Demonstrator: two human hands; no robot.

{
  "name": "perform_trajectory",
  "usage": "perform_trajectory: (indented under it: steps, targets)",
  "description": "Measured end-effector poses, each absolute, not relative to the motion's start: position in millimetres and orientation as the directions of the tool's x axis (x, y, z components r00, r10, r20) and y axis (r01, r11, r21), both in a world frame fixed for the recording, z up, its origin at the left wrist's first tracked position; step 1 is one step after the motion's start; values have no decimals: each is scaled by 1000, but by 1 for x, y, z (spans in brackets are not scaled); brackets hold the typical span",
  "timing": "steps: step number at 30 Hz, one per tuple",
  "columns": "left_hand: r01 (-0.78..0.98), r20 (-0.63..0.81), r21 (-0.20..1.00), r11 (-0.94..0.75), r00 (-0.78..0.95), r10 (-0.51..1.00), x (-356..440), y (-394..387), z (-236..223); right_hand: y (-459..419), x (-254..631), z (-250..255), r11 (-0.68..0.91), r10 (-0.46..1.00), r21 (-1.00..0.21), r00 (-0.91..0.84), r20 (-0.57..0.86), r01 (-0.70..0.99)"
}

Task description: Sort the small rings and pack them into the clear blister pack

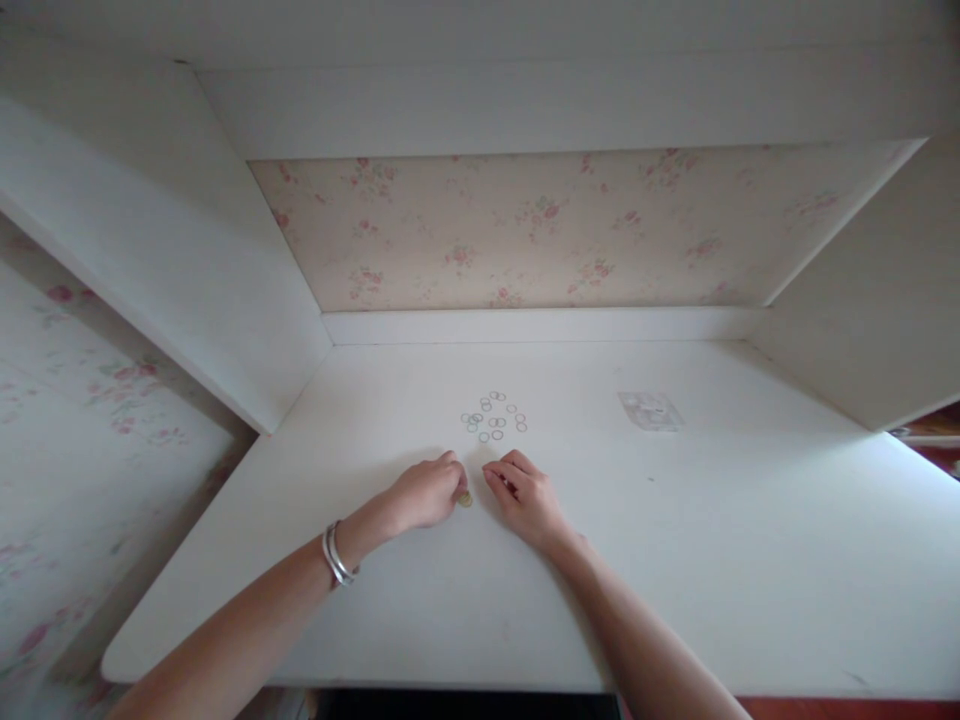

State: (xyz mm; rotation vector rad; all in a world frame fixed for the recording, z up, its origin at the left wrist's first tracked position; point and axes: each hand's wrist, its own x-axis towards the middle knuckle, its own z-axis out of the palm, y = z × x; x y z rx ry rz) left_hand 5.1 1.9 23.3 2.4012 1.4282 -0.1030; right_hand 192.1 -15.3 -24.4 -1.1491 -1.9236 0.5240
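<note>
My left hand (431,490), with silver bracelets (339,555) at the wrist, is closed on a small gold-coloured round piece (466,498) that shows at its fingertips. Whether that piece is a coin or a charm I cannot tell. To its right, my right hand (526,492) is closed in a pinch just above the desk; anything between its fingertips is too small to make out. Beyond both hands lie several thin metal rings (497,435), loosely grouped, some overlapping.
The white desk (720,560) carries a clear plastic packet (651,411) at the back right. White side panels (157,190) and a shelf overhead enclose the back. Flowered wallpaper (487,230) covers the wall. Something black (465,704) shows below the front edge.
</note>
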Motion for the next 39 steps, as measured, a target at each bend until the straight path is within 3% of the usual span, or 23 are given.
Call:
perform_trajectory:
  steps: [4,13,39]
  targets:
    - [867,-217,268,-421,480,850,4,2,22,-16,192,-24,489,871,-690,-259,417,534]
    - [823,-120,420,-382,468,876,-5,-20,26,-17,193,-24,516,857,-672,-314,409,532]
    - [825,30,302,-478,493,869,-1,-26,0,-14,192,-26,454,891,-692,-301,340,562]
